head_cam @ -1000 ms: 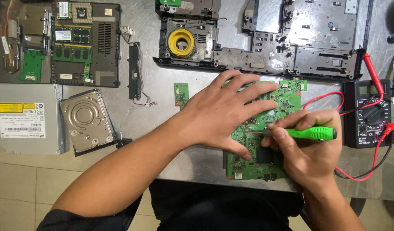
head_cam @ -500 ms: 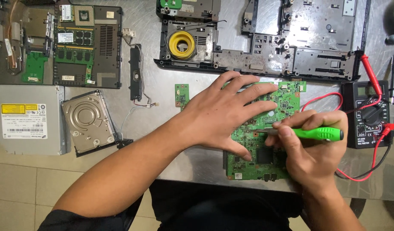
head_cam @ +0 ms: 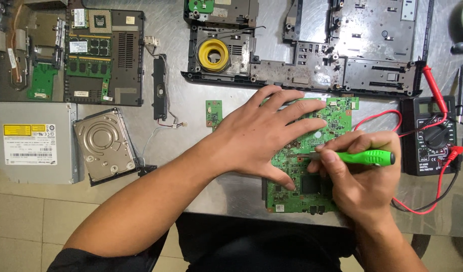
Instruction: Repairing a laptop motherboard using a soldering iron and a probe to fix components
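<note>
Left hand (head_cam: 261,133) flat, fingers spread, pressing board (head_cam: 337,118). Right hand (head_cam: 360,176) grasps green screwdriver (head_cam: 367,157), tip on board.

Yellow and white rectangular labels (head_cam: 29,143) on grey optical drive (head_cam: 32,142) far left, multimeter's small grey screen (head_cam: 434,107) right

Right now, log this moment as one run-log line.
left hand: flat on green circuit board | right hand: grips green screwdriver, tip on board | multimeter: right of board
</note>
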